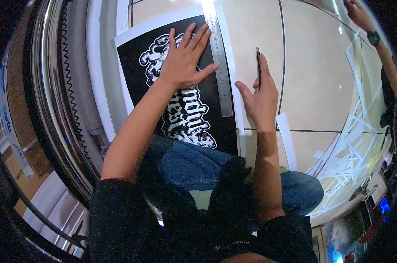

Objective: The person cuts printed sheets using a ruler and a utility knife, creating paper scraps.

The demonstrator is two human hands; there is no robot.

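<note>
A black printed sheet [135, 65] with white lettering and ornate figures lies on the tiled floor, bordered in white. My left hand [183, 61] rests palm down on it with fingers spread, the fingertips and thumb reaching a metal ruler [222, 74]. That ruler lies lengthwise near the sheet's right edge. To the right of the sheet, my right hand [262, 94] holds a slim dark cutter [259, 65] between thumb and fingers, its blade end pointing away from me. The cutter is apart from the sheet and the ruler.
White offcut strips [349, 153] are heaped at the right, and one strip [286, 136] lies beside my right forearm. Another person's arm [360, 19] shows at the upper right. Metal rollers [53, 87] and a cardboard box [21, 162] stand at the left.
</note>
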